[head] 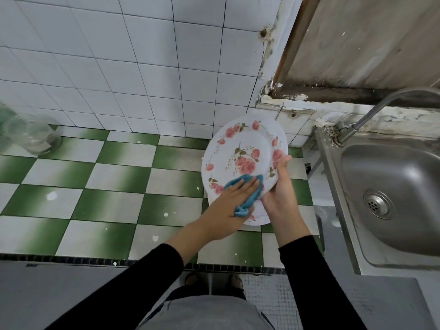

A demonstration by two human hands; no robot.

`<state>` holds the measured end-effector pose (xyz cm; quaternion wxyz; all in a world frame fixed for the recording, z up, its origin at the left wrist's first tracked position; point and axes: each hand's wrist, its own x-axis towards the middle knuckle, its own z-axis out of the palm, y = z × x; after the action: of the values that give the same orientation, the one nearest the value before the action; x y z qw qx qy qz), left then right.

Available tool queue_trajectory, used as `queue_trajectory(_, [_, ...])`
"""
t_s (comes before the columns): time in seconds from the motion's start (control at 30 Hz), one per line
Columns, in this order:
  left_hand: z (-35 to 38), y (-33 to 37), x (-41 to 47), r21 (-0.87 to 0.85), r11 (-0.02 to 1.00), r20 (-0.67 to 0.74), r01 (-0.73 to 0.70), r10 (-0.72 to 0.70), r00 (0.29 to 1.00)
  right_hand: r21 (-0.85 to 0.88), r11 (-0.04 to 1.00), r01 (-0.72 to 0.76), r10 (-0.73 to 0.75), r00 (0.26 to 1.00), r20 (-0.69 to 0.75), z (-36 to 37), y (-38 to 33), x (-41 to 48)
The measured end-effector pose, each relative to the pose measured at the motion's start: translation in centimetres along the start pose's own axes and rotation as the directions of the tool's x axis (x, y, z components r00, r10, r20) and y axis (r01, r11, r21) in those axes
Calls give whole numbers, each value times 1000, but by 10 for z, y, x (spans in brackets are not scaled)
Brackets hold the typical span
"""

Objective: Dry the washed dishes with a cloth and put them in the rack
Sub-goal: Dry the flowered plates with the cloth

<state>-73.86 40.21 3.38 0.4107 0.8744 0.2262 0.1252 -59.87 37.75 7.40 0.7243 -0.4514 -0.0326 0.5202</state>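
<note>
A white plate with pink roses point(240, 153) is held tilted above the checked counter. My right hand point(278, 186) grips its right rim, thumb on the face. My left hand point(228, 201) presses a blue cloth point(247, 189) flat against the plate's lower face. Under the held plate, another white plate point(258, 216) lies on the counter, mostly hidden by my hands. No rack is in view.
A steel sink point(400, 201) with a drain and a curved tap point(371, 113) stands at the right. Several clear glass jars point(31, 134) sit at the far left of the green-and-white tiled counter point(119, 177). White wall tiles rise behind.
</note>
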Motion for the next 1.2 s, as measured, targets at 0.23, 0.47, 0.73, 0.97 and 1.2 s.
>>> queue_trajectory(0.23, [-40, -14, 44, 139, 990, -191, -32, 58, 980, 66, 993, -93, 87, 993, 85, 17, 33, -19])
queue_trajectory(0.47, [-71, -79, 39, 252, 933, -288, 256, -180, 940, -36, 993, -110, 113, 990, 82, 10, 28, -31])
queue_trajectory(0.73, [-45, -34, 34, -507, 818, -293, 271, -459, 839, -143, 989, 47, -70, 985, -156, -20, -25, -61])
queue_trajectory(0.97, [-4, 30, 58, -839, 433, -93, 328, -710, 698, -169, 949, 268, -310, 893, -326, -70, -89, -116])
queue_trajectory(1.2, [85, 133, 81, -858, 395, 34, 329, -595, 803, -334, 862, 381, -500, 746, -439, -163, -140, -194])
